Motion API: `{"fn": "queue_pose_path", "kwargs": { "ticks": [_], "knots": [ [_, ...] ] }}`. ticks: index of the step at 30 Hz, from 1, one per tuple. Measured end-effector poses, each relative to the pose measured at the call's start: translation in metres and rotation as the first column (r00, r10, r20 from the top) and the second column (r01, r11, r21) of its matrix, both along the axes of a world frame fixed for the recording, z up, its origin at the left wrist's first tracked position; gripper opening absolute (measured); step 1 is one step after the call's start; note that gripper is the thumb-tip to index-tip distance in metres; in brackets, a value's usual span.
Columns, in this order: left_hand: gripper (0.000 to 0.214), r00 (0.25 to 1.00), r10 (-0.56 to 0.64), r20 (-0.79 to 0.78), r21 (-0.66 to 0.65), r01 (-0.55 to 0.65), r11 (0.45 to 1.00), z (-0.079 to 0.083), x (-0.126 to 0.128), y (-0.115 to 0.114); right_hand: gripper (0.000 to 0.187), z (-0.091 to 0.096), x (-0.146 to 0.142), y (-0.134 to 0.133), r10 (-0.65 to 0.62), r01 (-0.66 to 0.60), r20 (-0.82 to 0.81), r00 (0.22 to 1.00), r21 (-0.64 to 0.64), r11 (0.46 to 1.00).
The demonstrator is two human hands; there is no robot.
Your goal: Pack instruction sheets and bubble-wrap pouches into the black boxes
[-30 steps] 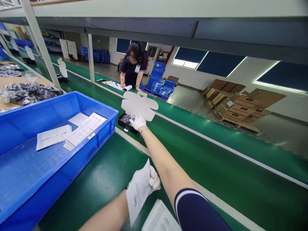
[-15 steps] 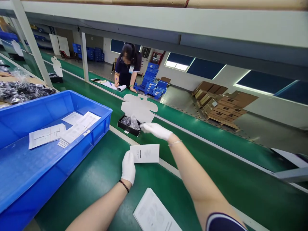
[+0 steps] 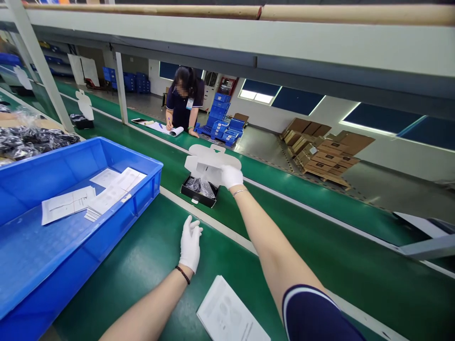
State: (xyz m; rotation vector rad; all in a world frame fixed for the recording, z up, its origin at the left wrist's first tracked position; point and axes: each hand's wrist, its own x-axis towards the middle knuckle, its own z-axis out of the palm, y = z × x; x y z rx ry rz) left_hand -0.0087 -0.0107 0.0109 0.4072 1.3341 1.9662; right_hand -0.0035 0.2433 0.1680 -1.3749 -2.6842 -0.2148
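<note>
My right hand (image 3: pixel 232 177), in a white glove, is closed on the edge of a white booklet (image 3: pixel 209 173). The booklet stands over a small black box (image 3: pixel 197 195), in front of its raised white lid (image 3: pixel 204 150). Items in clear plastic wrap (image 3: pixel 201 186) fill the box. Nearer to me, my left hand (image 3: pixel 190 244), also gloved, is open and holds nothing, its fingers a little apart above the green surface. A stack of white booklets (image 3: pixel 229 310) lies below and to the right of it.
A blue bin (image 3: pixel 142 208) with paper leaflets stands at left, beside a pile of plastic-wrapped black items (image 3: pixel 39 142). Another open box (image 3: pixel 82 124) sits farther along the green belt (image 3: pixel 302 232). Across it a person (image 3: pixel 185 99) writes on paper. A shelf beam runs overhead.
The booklet has left my left hand and is now in my right hand at the box. My left hand's fingers have opened. The black box sits slightly farther right and lower in view.
</note>
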Motion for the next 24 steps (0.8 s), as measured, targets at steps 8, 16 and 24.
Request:
{"fn": "queue_pose_path", "kwargs": {
  "ticks": [8, 16, 24],
  "knots": [
    [0.052, 0.995, -0.044, -0.091, -0.011, 0.043, 0.999, -0.001, -0.001, 0.000, 0.036, -0.028, 0.016, 0.003, -0.032, 0.032, -0.008, 0.999, -0.014, 0.999],
    [0.045, 0.986, -0.081, -0.144, -0.016, 0.080, 0.997, 0.003, -0.006, -0.003, 0.031, -0.035, 0.125, -0.119, 0.067, -0.081, -0.054, 0.996, -0.310, 0.947],
    [0.043, 0.935, -0.253, -0.249, -0.055, 0.247, 0.968, 0.001, -0.006, -0.003, 0.035, -0.084, 0.239, -0.258, -0.164, 0.088, -0.017, 0.986, -0.787, 0.610]
  ]
}}
